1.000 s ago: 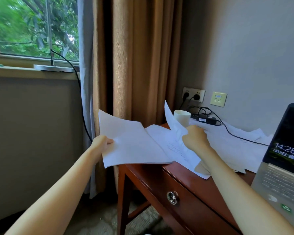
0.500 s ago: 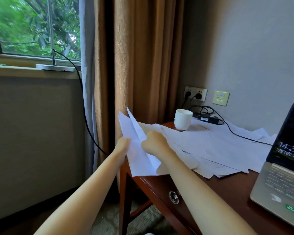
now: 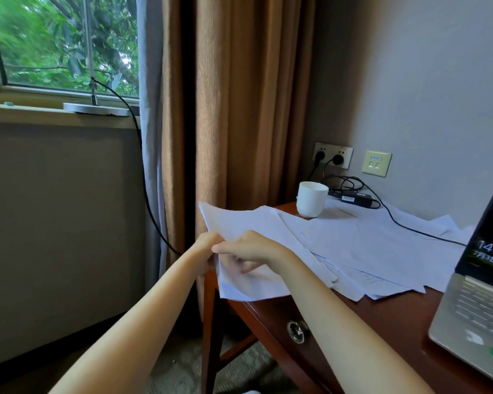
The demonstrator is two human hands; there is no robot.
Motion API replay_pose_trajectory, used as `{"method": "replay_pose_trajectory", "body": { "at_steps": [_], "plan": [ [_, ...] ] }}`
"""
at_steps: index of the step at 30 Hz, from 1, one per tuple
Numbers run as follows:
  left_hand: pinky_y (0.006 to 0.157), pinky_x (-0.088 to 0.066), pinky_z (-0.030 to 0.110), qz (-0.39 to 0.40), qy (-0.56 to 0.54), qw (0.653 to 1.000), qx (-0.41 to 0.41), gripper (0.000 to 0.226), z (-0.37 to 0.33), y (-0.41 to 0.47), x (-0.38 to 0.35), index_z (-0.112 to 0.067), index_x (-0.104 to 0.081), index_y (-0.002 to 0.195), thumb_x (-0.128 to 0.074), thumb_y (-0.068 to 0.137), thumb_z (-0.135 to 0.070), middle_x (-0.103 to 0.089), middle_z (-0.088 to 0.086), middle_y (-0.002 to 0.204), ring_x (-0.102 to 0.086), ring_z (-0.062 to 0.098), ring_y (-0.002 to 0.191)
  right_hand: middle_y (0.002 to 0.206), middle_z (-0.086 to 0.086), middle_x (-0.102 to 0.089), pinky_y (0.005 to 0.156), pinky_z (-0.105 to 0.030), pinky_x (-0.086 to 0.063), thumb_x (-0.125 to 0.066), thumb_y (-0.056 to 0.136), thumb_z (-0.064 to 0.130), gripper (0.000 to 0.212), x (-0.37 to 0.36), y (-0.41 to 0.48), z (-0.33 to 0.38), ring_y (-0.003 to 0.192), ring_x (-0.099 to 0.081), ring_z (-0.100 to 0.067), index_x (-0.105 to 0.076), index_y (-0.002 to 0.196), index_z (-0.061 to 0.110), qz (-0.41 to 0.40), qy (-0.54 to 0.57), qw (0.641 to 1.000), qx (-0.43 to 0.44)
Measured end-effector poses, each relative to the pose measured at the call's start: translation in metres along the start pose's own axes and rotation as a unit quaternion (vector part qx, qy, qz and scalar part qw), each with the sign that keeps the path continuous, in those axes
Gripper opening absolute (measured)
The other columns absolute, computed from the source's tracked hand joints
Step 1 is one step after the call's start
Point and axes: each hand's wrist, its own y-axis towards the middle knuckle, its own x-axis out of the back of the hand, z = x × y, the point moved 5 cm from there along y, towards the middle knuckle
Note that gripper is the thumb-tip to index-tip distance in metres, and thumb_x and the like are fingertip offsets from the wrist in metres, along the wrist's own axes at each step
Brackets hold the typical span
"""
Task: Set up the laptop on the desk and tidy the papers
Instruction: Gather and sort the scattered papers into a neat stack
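Right now your left hand [image 3: 208, 247] and right hand [image 3: 252, 248] meet at the near left corner of the bench [image 3: 382, 317], and both grip the held sheets [image 3: 239, 221]. Your left hand's fingers are curled round the sheets' left edge. Your right hand pinches them just beside it, thumb toward the left hand and fingers bent against the paper. The sheets tilt up at their far end and hang out past the corner of the bench.

Behind your hands the loose papers [image 3: 367, 245] lie fanned and overlapping across the bench top, reaching from the held sheets almost to the laptop [image 3: 478, 308]. You have the laptop open at the right edge of the view, partly cut off, its screen lit with a clock and its keyboard facing you.

At the back a white mug [image 3: 310, 199] stands upright near the bench's far left corner. A black power adapter [image 3: 353, 198] lies just beside it. A black cable [image 3: 410, 229] runs from there over the papers toward the laptop. On the wall above, two plugs sit in a wall socket [image 3: 333, 155]. A brown curtain [image 3: 239, 109] hangs to its left.
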Motion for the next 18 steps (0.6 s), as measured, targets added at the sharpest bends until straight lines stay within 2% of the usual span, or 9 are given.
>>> {"method": "replay_pose_trajectory", "body": {
  "at_steps": [2, 5, 7, 8, 11, 14, 16, 18],
  "plan": [
    [0.053, -0.045, 0.025, 0.014, -0.019, 1.000, -0.003, 0.019, 0.004, 0.000, 0.005, -0.001, -0.055, 0.086, -0.038, 0.087, 0.007, -0.055, 0.011, 0.074, -0.053, 0.022, 0.065, 0.121, -0.008, -0.057, 0.094, -0.028, -0.044, -0.055, 0.091, 0.037, 0.045, 0.004, 0.004, -0.003, 0.116, -0.053, -0.023, -0.057, 0.126, 0.009, -0.028, -0.001, 0.999, 0.031],
    [0.072, -0.048, 0.033, 0.028, -0.026, 0.999, -0.024, 0.036, 0.004, 0.006, 0.018, -0.005, -0.055, 0.108, -0.037, 0.084, 0.014, -0.058, 0.016, 0.091, -0.056, 0.030, 0.080, 0.136, -0.005, -0.053, 0.093, -0.019, -0.035, -0.051, 0.093, 0.018, 0.037, 0.014, 0.009, -0.007, 0.125, -0.048, -0.018, -0.055, 0.129, 0.013, -0.128, 0.017, 0.988, 0.085],
    [0.084, -0.046, 0.040, 0.020, -0.011, 1.000, -0.021, 0.041, 0.004, 0.011, 0.028, -0.009, -0.052, 0.115, -0.036, 0.086, 0.014, -0.056, 0.016, 0.107, -0.053, 0.034, 0.098, 0.137, -0.005, -0.052, 0.092, -0.017, -0.034, -0.045, 0.093, 0.009, 0.039, 0.021, 0.013, -0.013, 0.126, -0.047, -0.017, -0.055, 0.130, 0.013, -0.182, 0.030, 0.978, 0.097],
    [0.085, -0.045, 0.041, 0.023, -0.004, 1.000, -0.012, 0.041, 0.005, 0.012, 0.032, -0.011, -0.051, 0.115, -0.036, 0.087, 0.014, -0.054, 0.015, 0.111, -0.051, 0.034, 0.102, 0.138, -0.005, -0.051, 0.090, -0.016, -0.033, -0.042, 0.093, 0.005, 0.040, 0.024, 0.015, -0.016, 0.127, -0.047, -0.018, -0.054, 0.130, 0.013, -0.196, 0.036, 0.976, 0.093],
    [0.078, -0.048, 0.040, 0.028, 0.002, 0.999, 0.015, 0.038, 0.011, 0.015, 0.045, -0.013, -0.048, 0.114, -0.034, 0.091, 0.013, -0.054, 0.014, 0.103, -0.054, 0.031, 0.092, 0.140, -0.007, -0.048, 0.087, -0.017, -0.035, -0.036, 0.091, -0.004, 0.047, 0.034, 0.023, -0.028, 0.128, -0.045, -0.021, -0.051, 0.133, 0.012, -0.228, 0.044, 0.970, 0.068],
    [0.086, -0.047, 0.041, -0.008, -0.009, 1.000, 0.029, 0.039, 0.020, 0.024, 0.064, -0.015, -0.052, 0.114, -0.035, 0.091, 0.012, -0.055, 0.015, 0.100, -0.055, 0.030, 0.089, 0.140, -0.009, -0.047, 0.091, -0.023, -0.039, -0.036, 0.091, -0.004, 0.047, 0.040, 0.032, -0.041, 0.128, -0.045, -0.024, -0.048, 0.135, 0.010, -0.253, 0.042, 0.966, 0.043],
    [0.073, -0.046, 0.037, -0.044, -0.027, 0.998, 0.025, 0.039, 0.026, 0.029, 0.078, -0.016, -0.052, 0.105, -0.033, 0.090, 0.014, -0.053, 0.012, 0.085, -0.051, 0.026, 0.074, 0.140, -0.010, -0.048, 0.098, -0.027, -0.038, -0.037, 0.092, -0.003, 0.046, 0.044, 0.038, -0.049, 0.129, -0.044, -0.025, -0.047, 0.135, 0.008, -0.265, 0.043, 0.963, 0.033],
    [0.059, -0.038, 0.030, -0.087, -0.045, 0.995, 0.023, 0.037, 0.031, 0.034, 0.093, -0.014, -0.051, 0.096, -0.029, 0.088, 0.014, -0.046, 0.010, 0.072, -0.043, 0.022, 0.061, 0.138, -0.010, -0.049, 0.100, -0.028, -0.037, -0.037, 0.091, -0.006, 0.046, 0.044, 0.041, -0.054, 0.129, -0.044, -0.024, -0.049, 0.133, 0.009, -0.271, 0.068, 0.960, 0.034]
  ]
}}
